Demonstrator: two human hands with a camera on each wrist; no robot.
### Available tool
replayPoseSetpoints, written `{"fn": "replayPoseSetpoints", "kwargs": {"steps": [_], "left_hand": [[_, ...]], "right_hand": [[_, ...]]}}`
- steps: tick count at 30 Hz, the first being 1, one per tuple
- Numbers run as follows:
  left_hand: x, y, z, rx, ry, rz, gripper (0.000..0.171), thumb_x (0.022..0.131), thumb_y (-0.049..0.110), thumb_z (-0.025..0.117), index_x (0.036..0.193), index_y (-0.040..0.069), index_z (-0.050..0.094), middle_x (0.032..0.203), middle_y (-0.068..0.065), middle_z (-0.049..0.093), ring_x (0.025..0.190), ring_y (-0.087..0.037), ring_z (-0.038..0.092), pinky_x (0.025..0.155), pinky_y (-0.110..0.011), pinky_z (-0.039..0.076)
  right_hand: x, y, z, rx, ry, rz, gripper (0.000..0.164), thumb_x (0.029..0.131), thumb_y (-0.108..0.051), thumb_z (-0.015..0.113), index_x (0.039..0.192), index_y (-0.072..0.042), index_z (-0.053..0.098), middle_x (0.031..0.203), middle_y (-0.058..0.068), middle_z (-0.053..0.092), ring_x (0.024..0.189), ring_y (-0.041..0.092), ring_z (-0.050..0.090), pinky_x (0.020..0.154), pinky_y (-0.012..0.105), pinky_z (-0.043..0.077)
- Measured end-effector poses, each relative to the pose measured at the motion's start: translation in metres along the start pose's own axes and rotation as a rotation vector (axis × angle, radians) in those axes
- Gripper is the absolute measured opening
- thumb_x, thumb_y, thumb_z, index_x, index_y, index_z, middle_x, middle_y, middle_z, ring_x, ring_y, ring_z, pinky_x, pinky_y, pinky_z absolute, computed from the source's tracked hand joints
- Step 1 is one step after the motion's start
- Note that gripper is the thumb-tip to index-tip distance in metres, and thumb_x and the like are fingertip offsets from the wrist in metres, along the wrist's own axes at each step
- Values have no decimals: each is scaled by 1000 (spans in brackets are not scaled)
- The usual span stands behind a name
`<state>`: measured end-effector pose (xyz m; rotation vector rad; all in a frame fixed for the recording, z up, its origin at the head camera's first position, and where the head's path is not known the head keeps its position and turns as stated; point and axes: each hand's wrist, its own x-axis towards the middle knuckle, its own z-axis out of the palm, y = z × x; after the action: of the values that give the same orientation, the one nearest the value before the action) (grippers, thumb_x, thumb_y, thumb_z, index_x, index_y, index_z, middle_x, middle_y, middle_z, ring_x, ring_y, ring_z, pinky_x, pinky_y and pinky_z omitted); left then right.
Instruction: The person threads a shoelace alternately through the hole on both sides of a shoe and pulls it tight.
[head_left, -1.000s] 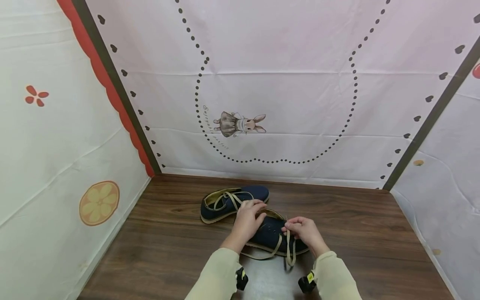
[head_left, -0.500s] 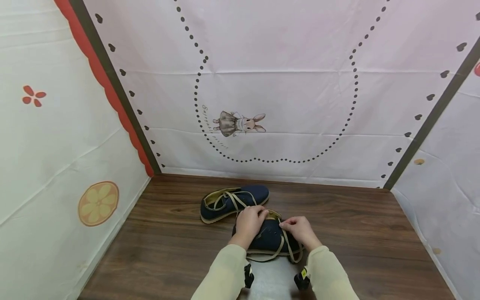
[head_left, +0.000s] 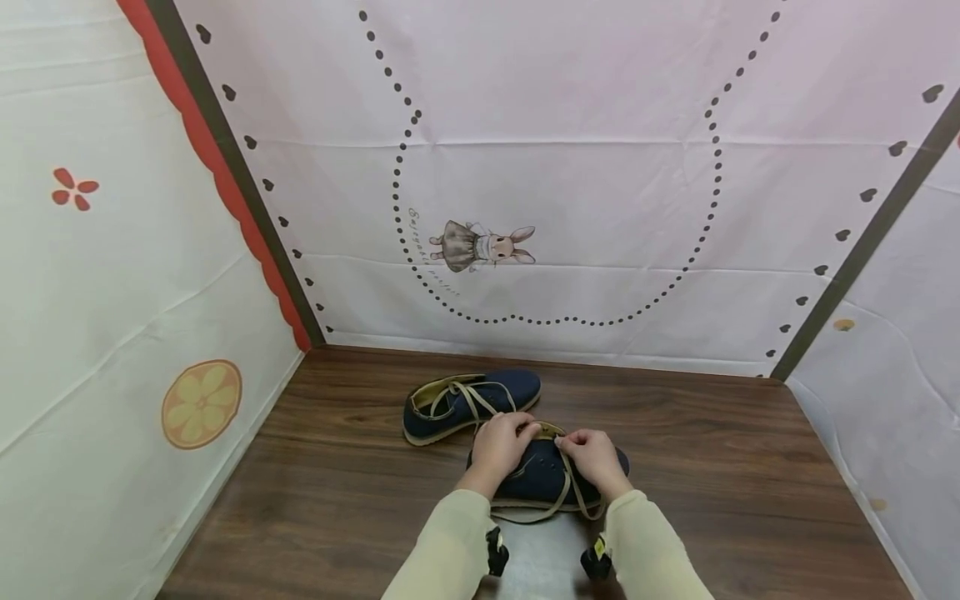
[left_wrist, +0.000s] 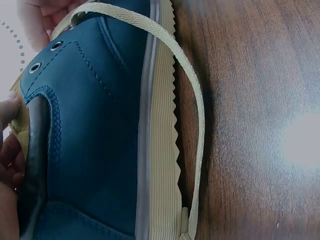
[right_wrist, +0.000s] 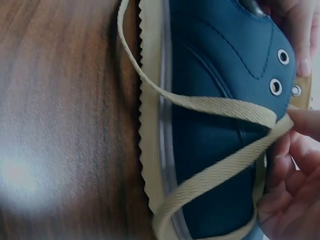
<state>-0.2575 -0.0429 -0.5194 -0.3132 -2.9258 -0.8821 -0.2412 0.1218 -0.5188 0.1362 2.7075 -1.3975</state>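
A navy lace-up shoe [head_left: 538, 477] with a tan sole lies between my hands on the wooden surface. My left hand [head_left: 497, 450] holds it at the opening, thumb and fingers on the tan tongue [left_wrist: 21, 125]. The flat beige shoelace [right_wrist: 215, 177] is pinched by my right hand [head_left: 594, 460] close to the eyelets. Two bare eyelets [right_wrist: 275, 87] show beside the pinched lace in the right wrist view. One stretch of lace loops over the side and down along the sole. The fingers partly hide the far side of the shoe.
A matching navy shoe [head_left: 517, 385], laced with beige lace, lies just behind and to the left. The dark wooden surface [head_left: 697, 450] meets a printed white cloth wall [head_left: 570, 250] at the back, with more cloth at both sides.
My right hand has moved left with the lace, up to the tongue and eyelets. The left hand has shifted slightly down and right, and now holds the opening.
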Motion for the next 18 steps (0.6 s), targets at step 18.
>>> {"fn": "replayPoseSetpoints", "kwargs": {"steps": [18], "left_hand": [[-3, -3, -2, 20, -21, 90, 30, 91, 39, 55, 110, 21, 69, 107, 6, 66, 97, -18, 59, 85, -37, 44]], "right_hand": [[5, 4, -7, 441, -69, 188, 40, 82, -15, 72, 113, 1, 55, 81, 8, 69, 70, 15, 62, 57, 28, 44]]}}
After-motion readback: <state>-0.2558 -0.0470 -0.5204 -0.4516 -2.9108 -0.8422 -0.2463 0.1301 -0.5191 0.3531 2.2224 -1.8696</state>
